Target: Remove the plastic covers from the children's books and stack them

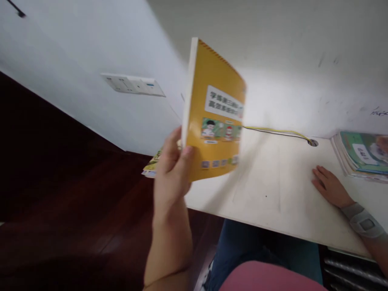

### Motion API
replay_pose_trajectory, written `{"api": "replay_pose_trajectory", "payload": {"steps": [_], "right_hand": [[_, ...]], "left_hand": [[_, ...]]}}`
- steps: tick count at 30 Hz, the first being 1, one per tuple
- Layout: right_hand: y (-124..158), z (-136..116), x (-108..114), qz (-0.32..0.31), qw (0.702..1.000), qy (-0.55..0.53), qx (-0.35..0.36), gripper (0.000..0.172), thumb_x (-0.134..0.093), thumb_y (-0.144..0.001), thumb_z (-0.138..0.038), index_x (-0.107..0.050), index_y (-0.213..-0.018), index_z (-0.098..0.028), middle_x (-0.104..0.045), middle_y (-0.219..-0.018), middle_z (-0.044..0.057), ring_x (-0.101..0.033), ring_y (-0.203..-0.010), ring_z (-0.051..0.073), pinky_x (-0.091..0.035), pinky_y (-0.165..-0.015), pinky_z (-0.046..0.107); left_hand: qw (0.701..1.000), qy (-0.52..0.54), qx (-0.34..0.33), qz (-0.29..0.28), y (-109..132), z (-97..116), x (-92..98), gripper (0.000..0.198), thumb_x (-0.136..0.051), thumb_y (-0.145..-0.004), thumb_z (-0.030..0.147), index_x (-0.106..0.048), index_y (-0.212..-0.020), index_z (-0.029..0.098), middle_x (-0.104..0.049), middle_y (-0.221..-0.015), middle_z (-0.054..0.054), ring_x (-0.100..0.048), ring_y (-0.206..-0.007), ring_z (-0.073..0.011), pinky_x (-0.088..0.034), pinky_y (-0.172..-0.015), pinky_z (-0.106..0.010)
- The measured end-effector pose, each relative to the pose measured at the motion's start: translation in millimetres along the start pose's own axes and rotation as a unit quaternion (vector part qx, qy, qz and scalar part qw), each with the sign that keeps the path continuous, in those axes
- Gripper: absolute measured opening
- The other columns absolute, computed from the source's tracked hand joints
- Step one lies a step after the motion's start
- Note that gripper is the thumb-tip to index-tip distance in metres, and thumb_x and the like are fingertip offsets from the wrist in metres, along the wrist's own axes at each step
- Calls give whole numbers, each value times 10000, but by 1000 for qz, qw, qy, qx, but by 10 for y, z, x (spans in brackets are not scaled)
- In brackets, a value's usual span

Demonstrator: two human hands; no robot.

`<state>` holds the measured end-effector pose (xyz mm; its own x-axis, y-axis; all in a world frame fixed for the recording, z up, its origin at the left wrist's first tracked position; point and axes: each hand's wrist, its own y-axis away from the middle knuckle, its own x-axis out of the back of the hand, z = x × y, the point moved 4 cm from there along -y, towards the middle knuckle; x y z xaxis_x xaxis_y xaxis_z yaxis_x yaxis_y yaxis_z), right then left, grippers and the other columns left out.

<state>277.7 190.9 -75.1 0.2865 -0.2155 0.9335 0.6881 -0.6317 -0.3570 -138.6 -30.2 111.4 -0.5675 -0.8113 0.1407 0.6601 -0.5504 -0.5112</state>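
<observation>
My left hand is closed on the lower corner of a yellow book, holding it upright above the left end of a white desk. The book's cover shows a white label and small cartoon pictures. My right hand lies flat on the desk to the right, fingers stretched out, with nothing in it. A grey band is on that wrist. A stack of books with a green cover on top sits just beyond the right hand.
A yellow and black cable runs along the desk into a round hole. Another book pokes out at the desk's left edge behind my left hand. A white wall socket is on the wall. Dark wooden floor lies on the left.
</observation>
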Motion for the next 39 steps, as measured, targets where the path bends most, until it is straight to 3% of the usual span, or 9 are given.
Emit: {"api": "replay_pose_trajectory", "payload": {"steps": [3,6,10,15,21,27,33,36,39], "right_hand": [[-9,-9,12,-12,1000,4,3,521,-341,-935,-428,-545,-1246,-63,-516,-1323,244,-481,-1237,325,-413,-1001,501],[-17,-14,22,-17,1000,4,2,513,-334,-939,-433,-545,-1244,-79,-516,-1327,233,-477,-1241,320,-413,-997,506],[-28,-27,32,-21,1000,10,-11,497,-343,-940,-412,-541,-1254,-82,-516,-1333,219,-476,-1247,304,-406,-1009,476],[-30,-44,45,-23,999,14,-23,487,-332,-939,-406,-545,-1256,-103,-518,-1342,198,-475,-1248,301,-409,-1004,478],[-45,-59,65,-32,999,10,-17,517,-312,-940,-420,-534,-1273,-93,-506,-1350,214,-473,-1246,316,-405,-999,503],[-72,-149,123,-58,997,25,-33,505,-306,-952,-377,-527,-1279,-62,-495,-1359,224,-459,-1262,302,-383,-1026,473],[-156,-287,288,-113,991,51,-56,451,-373,-951,-340,-496,-1313,-101,-468,-1399,195,-436,-1289,277,-364,-1035,462],[-210,-497,422,-96,986,106,-89,409,-425,-935,-316,-529,-1275,-113,-430,-1427,202,-387,-1321,311,-303,-1057,524],[-189,-811,430,-102,990,87,-46,466,-424,-938,-406,-481,-1331,-163,-394,-1464,164,-338,-1355,296,-279,-1071,527]], "left_hand": [[968,146,152,-137,339,-81,-668,566,-496,-861,513,-409,-1372,286,-687,-1064,-39,-659,-934,-216,-553,-745,-347],[912,214,241,-253,751,-145,-1253,569,-473,-871,493,-403,-1381,253,-702,-1026,-67,-679,-879,-231,-558,-715,-371],[872,209,285,-338,1086,-384,-1567,569,-442,-885,476,-396,-1376,192,-693,-1078,-96,-681,-871,-223,-549,-745,-366],[891,-18,190,-413,1083,-735,-1437,502,-353,-926,448,-431,-1352,195,-602,-1281,-110,-627,-1065,-235,-490,-925,-412],[885,-220,68,-404,965,-996,-1302,520,-276,-945,307,-348,-1413,90,-393,-1468,-153,-322,-1380,-237,-215,-1149,-452],[875,-320,26,-363,842,-1183,-1080,529,-245,-953,310,-327,-1436,109,-386,-1469,-161,-263,-1401,-284,-234,-1115,-534],[822,-438,11,-364,803,-1150,-970,579,-208,-957,394,-332,-1436,94,-366,-1472,-203,-212,-1399,-395,-177,-1048,-684],[809,-433,-5,-397,791,-1169,-955,589,-222,-949,451,-346,-1429,134,-416,-1446,-183,-252,-1389,-378,-226,-1047,-652],[816,-417,-11,-399,720,-1280,-892,596,-233,-941,445,-354,-1420,111,-392,-1460,-188,-324,-1365,-342,-276,-1073,-577]]}}
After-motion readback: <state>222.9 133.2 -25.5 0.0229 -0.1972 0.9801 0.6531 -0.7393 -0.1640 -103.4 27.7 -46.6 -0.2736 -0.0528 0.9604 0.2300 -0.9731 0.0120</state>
